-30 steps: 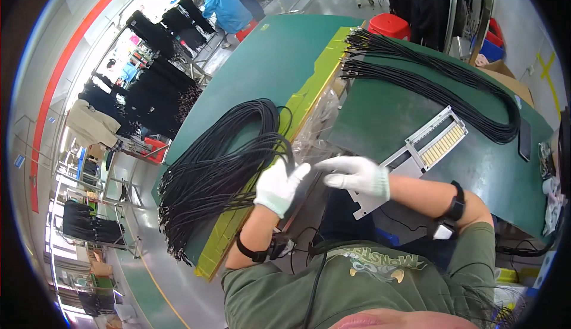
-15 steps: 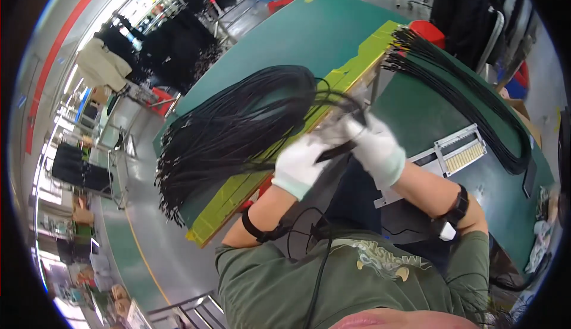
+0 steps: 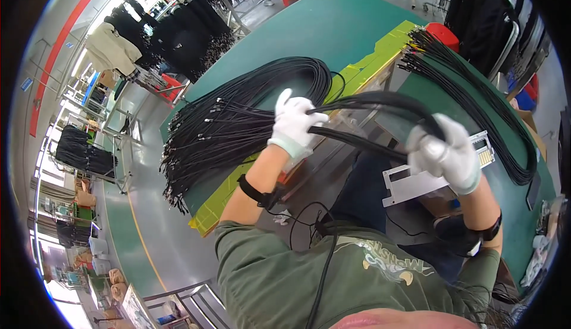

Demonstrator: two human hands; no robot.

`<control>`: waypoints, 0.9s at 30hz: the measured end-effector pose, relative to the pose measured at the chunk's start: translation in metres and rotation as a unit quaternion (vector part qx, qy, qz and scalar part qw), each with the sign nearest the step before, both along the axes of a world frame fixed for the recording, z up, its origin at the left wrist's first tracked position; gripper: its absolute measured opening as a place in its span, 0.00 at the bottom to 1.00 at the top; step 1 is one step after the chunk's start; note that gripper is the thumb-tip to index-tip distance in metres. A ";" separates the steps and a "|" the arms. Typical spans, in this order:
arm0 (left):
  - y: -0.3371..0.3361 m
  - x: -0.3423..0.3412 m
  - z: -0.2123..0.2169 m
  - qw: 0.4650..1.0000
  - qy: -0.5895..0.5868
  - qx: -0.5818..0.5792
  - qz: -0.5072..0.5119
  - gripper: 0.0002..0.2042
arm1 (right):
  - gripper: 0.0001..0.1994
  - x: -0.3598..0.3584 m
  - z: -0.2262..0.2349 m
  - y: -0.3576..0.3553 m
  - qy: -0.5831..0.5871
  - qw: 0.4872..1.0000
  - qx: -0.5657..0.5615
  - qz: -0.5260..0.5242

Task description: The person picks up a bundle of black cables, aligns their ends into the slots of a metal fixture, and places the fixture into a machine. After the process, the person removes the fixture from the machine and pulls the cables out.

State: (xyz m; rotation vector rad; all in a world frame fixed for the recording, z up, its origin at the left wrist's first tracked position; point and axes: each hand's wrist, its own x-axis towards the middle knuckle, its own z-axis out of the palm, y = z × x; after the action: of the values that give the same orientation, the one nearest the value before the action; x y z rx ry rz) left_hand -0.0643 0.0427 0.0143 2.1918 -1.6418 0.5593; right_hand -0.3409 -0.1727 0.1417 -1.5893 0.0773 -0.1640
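A looped bundle of black cables (image 3: 380,98) stretches between my two white-gloved hands. My left hand (image 3: 294,124) is closed round the strands near the big pile, one finger sticking up. On the other side my right hand (image 3: 446,156), a bit blurred, grips the bundle where it bends back. Beside my left hand lies a large pile of black cables (image 3: 267,76) on the green table, its metal-tipped ends fanned out toward the left. Some silver cable ends rest on top of the pile, just left of my left hand.
Yellow-green tape covers the table's edge strip (image 3: 369,61). A second cable bundle (image 3: 476,109) curves along the right-hand green table (image 3: 410,85). Partly behind my right hand is a metal fixture (image 3: 410,189). A red bin (image 3: 443,35) stands beyond, and dark cables hang on racks.
My hands were close together over the table edge; my right hand has moved away to the right, drawing the cable bundle out. My left hand has shifted slightly up toward the pile.
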 end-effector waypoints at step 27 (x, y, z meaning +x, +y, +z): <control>0.018 0.104 0.118 0.990 -0.126 0.017 0.064 0.13 | 0.09 -0.198 -0.130 -0.138 0.114 0.890 0.197 -0.395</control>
State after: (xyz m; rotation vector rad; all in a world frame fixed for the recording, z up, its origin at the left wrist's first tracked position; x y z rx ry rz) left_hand 0.0398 0.0608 0.1322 2.3422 -1.6484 0.8836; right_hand -0.5393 -0.3110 0.0116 -1.0839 0.8943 -0.5567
